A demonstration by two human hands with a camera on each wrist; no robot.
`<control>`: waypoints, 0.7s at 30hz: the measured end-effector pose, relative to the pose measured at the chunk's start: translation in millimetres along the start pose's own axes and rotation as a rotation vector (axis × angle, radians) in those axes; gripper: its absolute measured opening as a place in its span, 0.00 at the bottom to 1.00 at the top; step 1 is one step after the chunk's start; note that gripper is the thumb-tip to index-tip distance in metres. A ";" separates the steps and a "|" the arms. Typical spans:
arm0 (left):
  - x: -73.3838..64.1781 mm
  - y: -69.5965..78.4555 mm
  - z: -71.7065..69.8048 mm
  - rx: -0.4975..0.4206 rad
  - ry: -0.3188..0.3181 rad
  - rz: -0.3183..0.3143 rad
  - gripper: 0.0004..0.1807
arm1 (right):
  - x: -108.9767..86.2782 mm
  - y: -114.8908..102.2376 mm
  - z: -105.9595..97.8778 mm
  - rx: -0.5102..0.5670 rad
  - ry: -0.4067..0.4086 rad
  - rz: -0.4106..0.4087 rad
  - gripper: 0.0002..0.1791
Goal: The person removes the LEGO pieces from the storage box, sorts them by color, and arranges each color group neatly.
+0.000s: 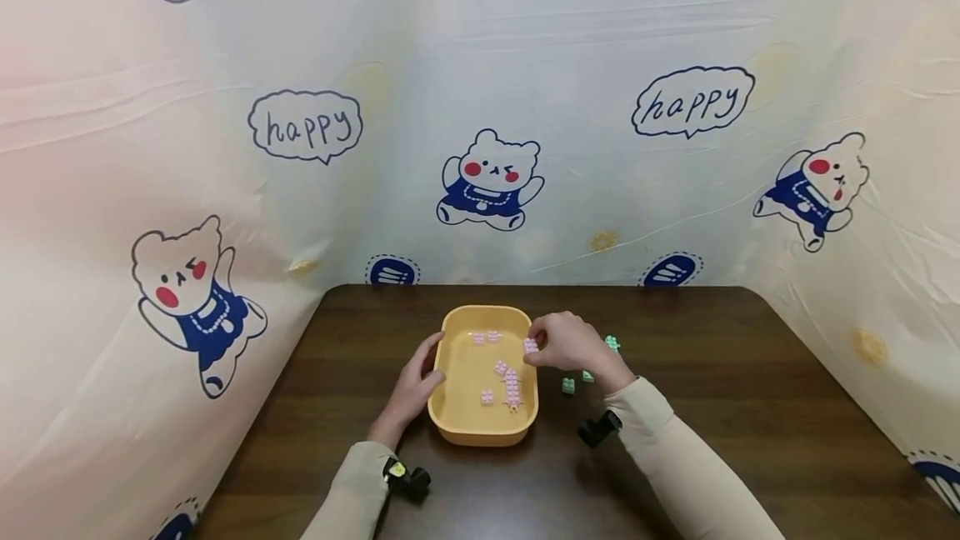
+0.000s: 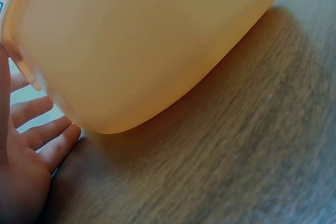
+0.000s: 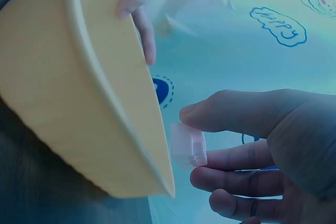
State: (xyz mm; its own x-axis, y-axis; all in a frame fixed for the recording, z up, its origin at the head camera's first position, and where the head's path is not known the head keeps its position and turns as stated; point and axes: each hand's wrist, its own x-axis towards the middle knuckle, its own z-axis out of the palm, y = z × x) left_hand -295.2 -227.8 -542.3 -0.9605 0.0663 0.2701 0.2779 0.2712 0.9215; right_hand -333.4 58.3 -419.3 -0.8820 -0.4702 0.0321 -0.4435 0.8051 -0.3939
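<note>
A yellow plastic tray (image 1: 483, 437) stands on the table with several pink toy bricks (image 1: 512, 387) inside, some joined in a strip. My left hand (image 1: 411, 386) holds the tray's left side, its thumb over the rim. From the left wrist view, the fingers (image 2: 44, 129) lie against the outer wall. At the right rim, my right hand (image 1: 568, 343) pinches a pink toy brick (image 1: 530, 346) between thumb and fingers. That brick (image 3: 188, 144) appears just beside the rim in the right wrist view.
On the brown table (image 1: 697, 373), right of the tray, lie a green brick (image 1: 568, 386), another green piece (image 1: 588, 376) partly behind the right wrist, and a green cluster (image 1: 612, 343) farther back. A curtain printed with bears (image 1: 491, 182) hangs around the table's back and sides.
</note>
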 end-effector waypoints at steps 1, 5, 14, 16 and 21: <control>0.0 -0.2 0.1 -0.001 0.000 0.003 0.38 | -2.4 2.0 -0.8 0.008 0.001 0.006 0.15; 0.7 1.4 -0.6 -0.006 -0.013 -0.014 0.38 | -11.3 12.1 -1.6 -0.009 0.013 0.008 0.15; -5.3 38.3 -7.2 0.017 -0.073 -0.058 0.37 | -29.3 31.4 0.7 -0.048 0.018 0.042 0.17; -7.0 41.8 -6.9 0.021 -0.074 -0.065 0.37 | -34.3 34.4 2.6 -0.055 0.025 0.022 0.16; -7.7 40.3 -5.1 0.018 -0.075 -0.075 0.36 | -46.9 41.9 10.9 -0.065 0.032 0.029 0.14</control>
State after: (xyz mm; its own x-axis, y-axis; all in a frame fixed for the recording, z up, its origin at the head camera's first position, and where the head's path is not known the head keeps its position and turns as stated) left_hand -276.5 -222.3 -505.9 -0.9770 0.1168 0.1785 0.2058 0.2953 0.9330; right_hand -308.9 110.1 -447.3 -0.8989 -0.4351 0.0515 -0.4259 0.8404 -0.3351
